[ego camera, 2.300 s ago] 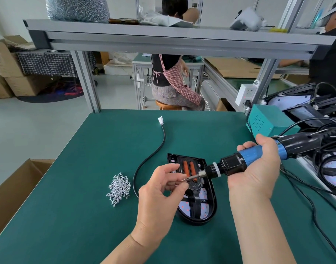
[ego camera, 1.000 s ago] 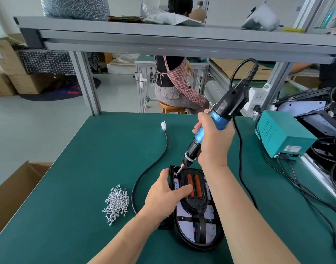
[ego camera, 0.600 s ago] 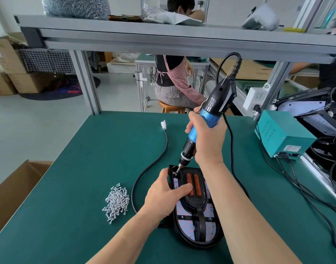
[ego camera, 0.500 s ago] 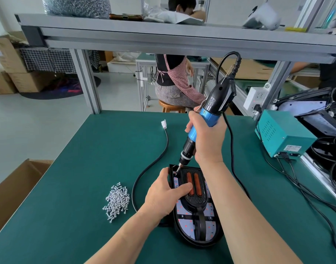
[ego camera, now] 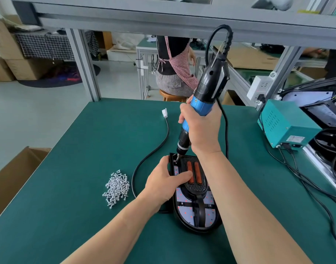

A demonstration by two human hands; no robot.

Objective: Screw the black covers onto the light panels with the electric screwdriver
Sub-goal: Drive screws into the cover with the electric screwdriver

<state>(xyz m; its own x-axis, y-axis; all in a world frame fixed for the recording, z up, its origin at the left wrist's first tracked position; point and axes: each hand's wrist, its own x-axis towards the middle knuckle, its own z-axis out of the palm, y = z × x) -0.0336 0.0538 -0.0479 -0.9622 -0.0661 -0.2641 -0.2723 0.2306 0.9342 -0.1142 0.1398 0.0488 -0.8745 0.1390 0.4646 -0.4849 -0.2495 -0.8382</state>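
Note:
A black light panel (ego camera: 196, 216) lies on the green table (ego camera: 68, 216), with a black cover (ego camera: 195, 189) on its far half that carries two orange strips. My right hand (ego camera: 200, 128) grips the blue and black electric screwdriver (ego camera: 205, 96) nearly upright. Its bit stands on the panel's far left corner (ego camera: 176, 159). My left hand (ego camera: 166, 182) grips the panel's left edge, thumb laid across the cover beside the orange strips. A pile of small silver screws (ego camera: 116, 188) lies to the left of the panel.
The panel's black cable (ego camera: 153, 153) curves away to a white plug (ego camera: 164, 112). A teal power box (ego camera: 285, 123) stands at the right with wires and more black panels (ego camera: 323, 105) behind it. A cardboard box (ego camera: 12, 176) sits off the table's left edge. A person in an apron (ego camera: 174, 63) sits beyond.
The screwdriver went from level, with my left hand at its tip, to upright on the panel's far left corner. My left hand dropped onto the panel. Since half a second ago little has moved.

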